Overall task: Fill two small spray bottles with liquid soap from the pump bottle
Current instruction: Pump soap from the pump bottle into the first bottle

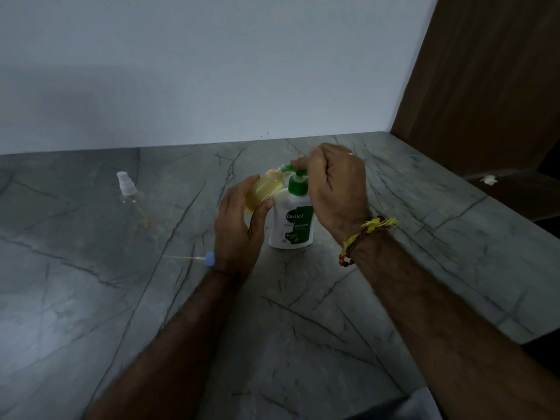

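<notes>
A white pump bottle (291, 223) with a green pump head stands upright on the grey marble counter (303, 313). My right hand (335, 189) sits on top of its pump, fingers curled over the green head. My left hand (238, 224) grips a small clear spray bottle (263, 189) holding yellowish liquid, tilted with its open neck at the pump's nozzle. A second small clear spray bottle (128, 189) with a white spray top stands apart at the left. A loose blue-capped spray top with its thin tube (200, 258) lies on the counter beside my left wrist.
A pale wall rises behind the counter. A brown wooden panel (485, 86) stands at the right rear. A small white scrap (488, 179) lies near the panel's base. The counter's right edge drops off at the lower right.
</notes>
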